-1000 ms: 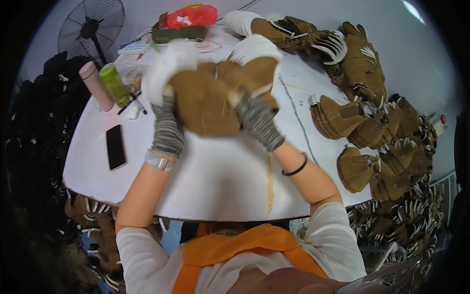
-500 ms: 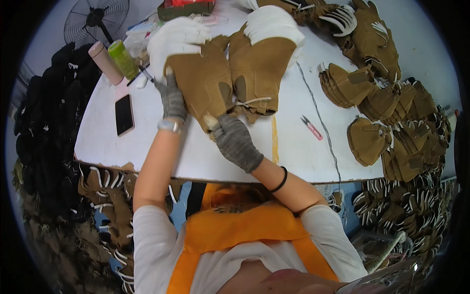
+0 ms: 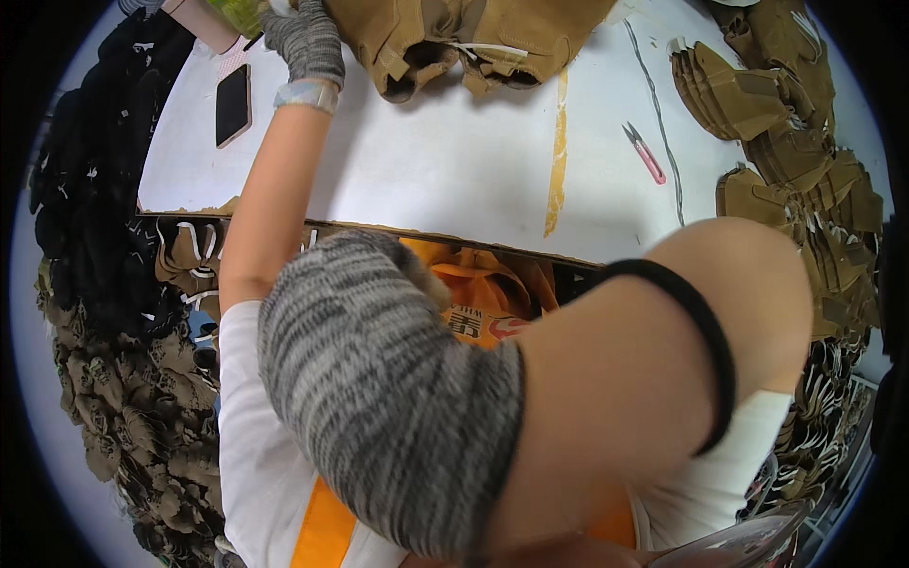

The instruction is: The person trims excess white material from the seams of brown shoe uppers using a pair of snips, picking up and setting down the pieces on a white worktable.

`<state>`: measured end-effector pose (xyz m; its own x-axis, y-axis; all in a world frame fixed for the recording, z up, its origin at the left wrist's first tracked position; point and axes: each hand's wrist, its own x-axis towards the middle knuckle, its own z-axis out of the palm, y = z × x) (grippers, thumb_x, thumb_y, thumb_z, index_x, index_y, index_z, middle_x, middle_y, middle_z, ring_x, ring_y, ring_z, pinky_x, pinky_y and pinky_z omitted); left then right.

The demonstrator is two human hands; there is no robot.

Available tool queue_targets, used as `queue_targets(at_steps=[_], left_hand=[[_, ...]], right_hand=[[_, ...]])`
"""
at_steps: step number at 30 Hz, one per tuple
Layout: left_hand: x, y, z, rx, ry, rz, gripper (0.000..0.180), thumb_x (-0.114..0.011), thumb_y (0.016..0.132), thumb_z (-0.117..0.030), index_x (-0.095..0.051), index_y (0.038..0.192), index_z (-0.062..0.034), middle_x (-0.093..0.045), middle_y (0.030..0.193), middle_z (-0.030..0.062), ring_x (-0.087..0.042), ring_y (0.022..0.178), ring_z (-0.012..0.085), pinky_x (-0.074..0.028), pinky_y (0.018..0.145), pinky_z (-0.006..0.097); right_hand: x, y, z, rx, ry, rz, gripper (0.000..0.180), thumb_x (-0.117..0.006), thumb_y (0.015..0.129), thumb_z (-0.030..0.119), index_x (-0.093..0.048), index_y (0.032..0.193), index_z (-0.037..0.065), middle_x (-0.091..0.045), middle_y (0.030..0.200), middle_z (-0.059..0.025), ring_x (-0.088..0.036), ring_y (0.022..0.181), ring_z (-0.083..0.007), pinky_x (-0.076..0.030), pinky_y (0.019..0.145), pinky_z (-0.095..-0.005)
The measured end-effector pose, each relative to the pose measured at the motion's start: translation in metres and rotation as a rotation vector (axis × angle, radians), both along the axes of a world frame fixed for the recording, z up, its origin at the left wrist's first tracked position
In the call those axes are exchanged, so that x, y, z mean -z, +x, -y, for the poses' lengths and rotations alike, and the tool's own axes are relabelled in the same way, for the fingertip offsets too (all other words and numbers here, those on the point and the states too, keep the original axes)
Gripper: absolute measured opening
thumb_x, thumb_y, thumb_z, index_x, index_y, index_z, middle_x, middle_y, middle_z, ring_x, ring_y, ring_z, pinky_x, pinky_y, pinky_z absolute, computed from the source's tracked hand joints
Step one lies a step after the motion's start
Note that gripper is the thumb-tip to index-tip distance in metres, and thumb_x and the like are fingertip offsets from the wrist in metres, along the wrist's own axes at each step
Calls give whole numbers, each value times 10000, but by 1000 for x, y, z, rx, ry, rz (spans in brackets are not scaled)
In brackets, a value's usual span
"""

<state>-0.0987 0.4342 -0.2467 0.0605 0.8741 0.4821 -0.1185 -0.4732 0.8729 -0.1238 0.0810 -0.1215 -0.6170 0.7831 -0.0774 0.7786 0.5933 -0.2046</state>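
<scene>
A pair of brown work gloves [image 3: 544, 43] lies on the white table at the top edge, cuffs toward me, with a white cord across them. My left hand [image 3: 305, 43], in a grey knit fingerless glove, rests beside the left work glove; the frame edge cuts off its fingers, so its grip does not show. My right hand [image 3: 388, 379], gloved alike, is raised very close to the camera in front of my chest. It looks bent inward and blurred, and its fingers are mostly hidden.
A black phone [image 3: 233, 106] lies left on the table, below a pink bottle [image 3: 204, 21]. Pink-handled thread snips [image 3: 645, 153] and a dark cord [image 3: 653, 104] lie to the right. Stacked brown glove pieces [image 3: 724, 90] line the right edge; dark piles [image 3: 99, 189] fill the left.
My right hand has let go of the brown glove cuff and come up toward the camera. The view has shifted, so the table and gloves sit higher. My left hand stays by the gloves.
</scene>
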Motion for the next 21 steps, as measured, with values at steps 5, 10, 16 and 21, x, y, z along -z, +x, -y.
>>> queue_targets(at_steps=[5, 10, 16, 21], left_hand=[[-13, -16, 107, -208, 439, -143, 560, -648, 906, -247, -435, 1356, 9, -568, 1188, 152, -497, 1115, 240, -368, 1000, 389], [-48, -21, 130, 291, 739, -594, 213, -644, 895, -239, -674, 946, -34, -628, 864, 103, -586, 897, 264, -441, 825, 377], [-62, -16, 94, 376, 800, -737, 279, -668, 871, -296, -691, 924, -23, -676, 868, 126, -636, 837, 317, -493, 723, 428], [-44, -21, 51, 431, 813, -977, 409, -676, 861, -370, -672, 1170, -102, -684, 1110, 98, -648, 1014, 261, -496, 899, 362]], right_hand=[[7, 18, 16, 58, 15, -24, 182, -631, 835, 210, -683, 932, 65, -675, 889, -118, -642, 825, -273, -500, 730, -409], [7, 26, 29, 91, 43, -39, 211, -637, 846, 209, -667, 995, 63, -669, 941, -117, -633, 869, -275, -496, 774, -401], [3, 38, 31, 132, 37, -70, 258, -644, 859, 209, -648, 1070, 61, -662, 1003, -117, -622, 922, -277, -490, 827, -391], [14, 91, -17, 459, 268, -180, 303, -650, 870, 208, -633, 1133, 59, -657, 1054, -117, -613, 966, -279, -485, 870, -382]])
